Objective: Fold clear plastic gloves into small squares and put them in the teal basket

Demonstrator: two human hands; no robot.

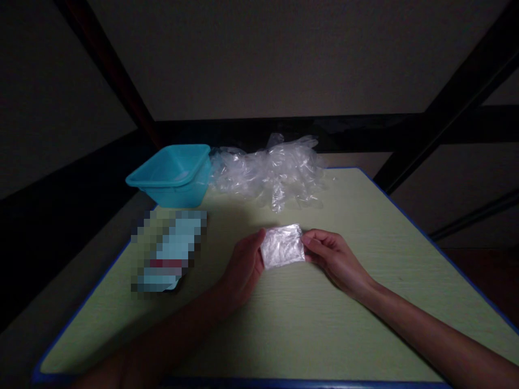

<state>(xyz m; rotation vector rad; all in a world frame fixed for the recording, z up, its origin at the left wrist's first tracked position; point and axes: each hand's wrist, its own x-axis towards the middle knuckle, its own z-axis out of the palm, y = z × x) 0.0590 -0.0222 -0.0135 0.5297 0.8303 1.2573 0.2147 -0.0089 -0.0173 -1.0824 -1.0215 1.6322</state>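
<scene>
Between my two hands is a small, flat rectangle of folded clear plastic film, shiny and wrinkled. My left hand grips its left edge, thumb at the upper corner. On the opposite side, my right hand pinches the right edge between thumb and fingers. Farther back on the table lies a loose heap of clear plastic gloves, crumpled together, some with finger shapes showing.
A turquoise plastic basin stands at the back left, touching the heap. Nearer on the left lies a blurred-out flat object, perhaps a phone. The pale green table has a blue edge; dark beams and a wall stand behind it.
</scene>
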